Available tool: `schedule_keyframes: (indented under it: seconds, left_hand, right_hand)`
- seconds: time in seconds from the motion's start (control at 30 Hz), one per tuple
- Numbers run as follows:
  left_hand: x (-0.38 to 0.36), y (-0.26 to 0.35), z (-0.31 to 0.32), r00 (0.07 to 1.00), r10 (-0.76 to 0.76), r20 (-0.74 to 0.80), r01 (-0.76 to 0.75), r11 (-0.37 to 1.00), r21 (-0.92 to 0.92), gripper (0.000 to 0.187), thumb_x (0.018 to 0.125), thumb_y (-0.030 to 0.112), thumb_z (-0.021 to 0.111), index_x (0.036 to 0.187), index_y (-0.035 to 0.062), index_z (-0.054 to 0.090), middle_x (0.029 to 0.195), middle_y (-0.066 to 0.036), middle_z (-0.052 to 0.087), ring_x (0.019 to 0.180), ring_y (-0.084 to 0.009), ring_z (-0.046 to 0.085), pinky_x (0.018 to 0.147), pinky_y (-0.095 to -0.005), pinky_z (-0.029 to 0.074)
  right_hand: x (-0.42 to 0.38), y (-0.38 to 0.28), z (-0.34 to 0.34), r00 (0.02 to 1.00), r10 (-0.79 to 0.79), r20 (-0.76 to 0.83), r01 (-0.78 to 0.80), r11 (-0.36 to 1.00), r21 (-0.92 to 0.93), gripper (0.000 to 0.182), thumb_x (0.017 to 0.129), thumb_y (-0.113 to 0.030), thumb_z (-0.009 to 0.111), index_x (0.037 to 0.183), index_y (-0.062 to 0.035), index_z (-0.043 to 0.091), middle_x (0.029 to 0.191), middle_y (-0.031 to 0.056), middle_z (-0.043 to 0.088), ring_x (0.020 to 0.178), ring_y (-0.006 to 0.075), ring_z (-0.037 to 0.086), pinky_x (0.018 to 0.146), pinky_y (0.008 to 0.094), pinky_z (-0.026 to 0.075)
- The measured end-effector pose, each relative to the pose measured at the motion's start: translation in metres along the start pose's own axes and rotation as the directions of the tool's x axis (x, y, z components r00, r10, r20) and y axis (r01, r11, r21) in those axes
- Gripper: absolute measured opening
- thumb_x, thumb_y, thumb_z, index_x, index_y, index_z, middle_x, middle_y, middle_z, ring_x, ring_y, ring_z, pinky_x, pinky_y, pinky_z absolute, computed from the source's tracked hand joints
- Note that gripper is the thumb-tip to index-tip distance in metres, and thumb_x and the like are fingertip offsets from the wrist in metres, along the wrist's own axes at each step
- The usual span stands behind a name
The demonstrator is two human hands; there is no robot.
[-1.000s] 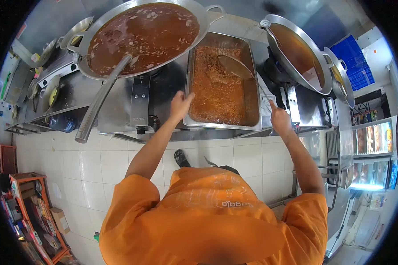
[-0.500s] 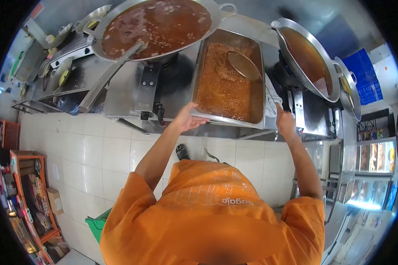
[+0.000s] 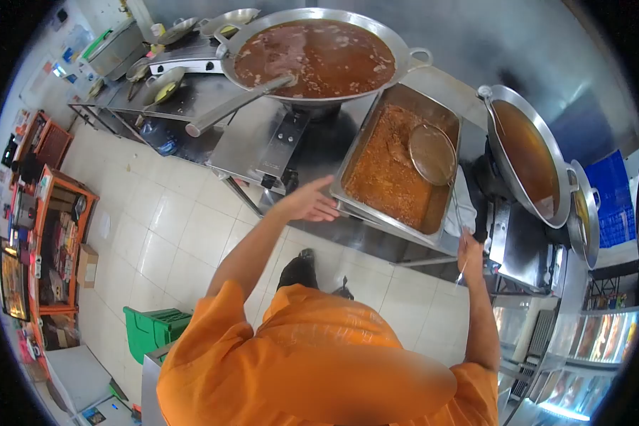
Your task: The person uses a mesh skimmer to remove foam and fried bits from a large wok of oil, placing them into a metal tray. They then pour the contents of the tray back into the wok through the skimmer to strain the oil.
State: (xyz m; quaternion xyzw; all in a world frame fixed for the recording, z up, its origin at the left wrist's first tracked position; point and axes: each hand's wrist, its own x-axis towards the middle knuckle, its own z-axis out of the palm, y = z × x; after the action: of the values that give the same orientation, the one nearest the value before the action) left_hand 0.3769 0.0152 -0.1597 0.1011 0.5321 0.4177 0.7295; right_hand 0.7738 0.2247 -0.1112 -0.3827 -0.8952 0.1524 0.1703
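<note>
My right hand (image 3: 470,253) is closed round the thin handle of a round mesh strainer (image 3: 432,154). The strainer's head is over the right part of a rectangular metal tray (image 3: 343,197), which holds brown food in reddish-brown oil or sauce (image 3: 387,170). Beside the tray's near left corner is my left hand (image 3: 311,201), its fingers apart and nothing in them. A white cloth (image 3: 461,202) lies at the tray's right side, partly behind the strainer's handle.
A large wok (image 3: 312,60) of reddish liquid with a long ladle (image 3: 241,105) stands at back left. Another wok (image 3: 529,153) stands right of the tray. Small pans (image 3: 165,86) are far left. A green bin (image 3: 153,330) is on the floor.
My view has turned, so the counter sits differently. The strainer's head is now tilted more toward me, with its handle visible down to my right hand. My left hand stays near the tray's corner, open.
</note>
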Motion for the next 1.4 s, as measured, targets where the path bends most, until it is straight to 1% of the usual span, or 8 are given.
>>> schedule_keyframes:
  seconds: [0.2, 0.3, 0.47, 0.63, 0.7, 0.77, 0.97, 1.4]
  left_hand:
    - [-0.172, 0.05, -0.058, 0.835, 0.541, 0.102, -0.436, 0.762, -0.479, 0.09, 0.078, 0.069, 0.033, 0.124, -0.0078, 0.036, 0.115, -0.027, 0.051, 0.091, -0.0309, 0.061, 0.07, -0.0412, 0.053]
    - [-0.201, 0.09, -0.073, 0.777, 0.573, 0.26, -0.361, 0.744, -0.562, 0.089, 0.079, 0.067, 0.033, 0.126, -0.0082, 0.032, 0.115, -0.027, 0.05, 0.093, -0.0316, 0.061, 0.071, -0.0431, 0.054]
    - [-0.209, 0.128, -0.074, 0.887, 0.44, 0.14, -0.321, 0.805, -0.499, 0.038, 0.084, 0.014, 0.05, 0.115, -0.0053, 0.041, 0.071, -0.002, 0.052, 0.057, -0.0093, 0.053, 0.051, -0.0241, 0.053]
    - [-0.237, 0.151, -0.08, 0.916, 0.39, 0.089, -0.324, 0.853, -0.409, 0.027, 0.08, 0.01, 0.053, 0.105, -0.0006, 0.046, 0.064, 0.002, 0.047, 0.051, -0.0064, 0.047, 0.042, -0.0184, 0.044]
    - [-0.249, 0.155, -0.09, 0.922, 0.379, 0.081, -0.322, 0.866, -0.383, 0.03, 0.079, 0.011, 0.053, 0.106, -0.001, 0.047, 0.064, 0.001, 0.047, 0.05, -0.0065, 0.047, 0.041, -0.0188, 0.043]
    - [-0.263, 0.159, -0.097, 0.92, 0.385, 0.071, -0.338, 0.874, -0.35, 0.031, 0.078, 0.011, 0.053, 0.105, -0.0025, 0.047, 0.063, 0.001, 0.047, 0.05, -0.0069, 0.047, 0.042, -0.0192, 0.044]
    - [-0.291, 0.166, -0.105, 0.901, 0.426, 0.076, -0.381, 0.864, -0.329, 0.038, 0.08, 0.005, 0.048, 0.114, -0.0087, 0.038, 0.059, -0.006, 0.043, 0.044, -0.0099, 0.047, 0.034, -0.0204, 0.043]
    - [-0.327, 0.178, -0.094, 0.906, 0.423, -0.015, -0.415, 0.882, -0.222, 0.046, 0.07, 0.01, 0.053, 0.11, -0.0112, 0.042, 0.057, -0.008, 0.046, 0.044, -0.0122, 0.046, 0.034, -0.0226, 0.044]
  right_hand:
    - [0.0, -0.03, -0.046, 0.973, 0.221, 0.069, -0.231, 0.918, 0.323, 0.036, 0.089, -0.02, 0.048, 0.119, -0.0005, 0.05, 0.058, 0.0048, 0.049, 0.047, 0.0126, 0.044, 0.045, 0.0265, 0.037]
    - [0.025, -0.081, -0.105, 0.964, 0.244, 0.108, -0.267, 0.876, 0.401, 0.036, 0.089, -0.023, 0.048, 0.119, -0.0027, 0.051, 0.061, -0.001, 0.049, 0.05, 0.0057, 0.044, 0.043, 0.0214, 0.034]
    - [0.106, -0.182, -0.17, 0.972, 0.216, 0.09, -0.234, 0.904, 0.358, 0.038, 0.086, -0.012, 0.042, 0.122, -0.0042, 0.048, 0.064, -0.0002, 0.051, 0.047, 0.0067, 0.045, 0.041, 0.0201, 0.035]
    - [0.245, -0.213, -0.144, 0.997, 0.079, 0.017, -0.079, 0.997, -0.006, 0.039, 0.082, -0.012, 0.044, 0.12, -0.0054, 0.049, 0.072, 0.0082, 0.058, 0.06, 0.0173, 0.056, 0.055, 0.0288, 0.046]
    - [0.334, -0.149, -0.103, 0.948, -0.313, -0.054, 0.274, 0.894, -0.355, 0.038, 0.08, -0.01, 0.043, 0.118, -0.0067, 0.051, 0.087, 0.017, 0.062, 0.079, 0.0297, 0.061, 0.069, 0.0377, 0.049]
    - [0.37, -0.177, -0.067, 0.881, -0.436, -0.182, 0.294, 0.807, -0.512, 0.038, 0.077, -0.007, 0.041, 0.114, -0.0046, 0.051, 0.084, 0.0199, 0.061, 0.079, 0.0329, 0.061, 0.071, 0.0454, 0.047]
    - [0.417, -0.272, -0.029, 0.993, -0.042, -0.11, -0.027, 0.824, -0.566, 0.038, 0.083, -0.009, 0.039, 0.119, -0.0106, 0.051, 0.103, 0.0195, 0.059, 0.096, 0.0352, 0.057, 0.083, 0.0436, 0.046]
    - [0.447, -0.255, -0.017, 0.965, -0.105, 0.241, 0.258, 0.555, -0.791, 0.026, 0.086, -0.011, 0.041, 0.106, -0.0032, 0.055, 0.095, 0.0171, 0.06, 0.088, 0.0341, 0.06, 0.073, 0.0426, 0.05]
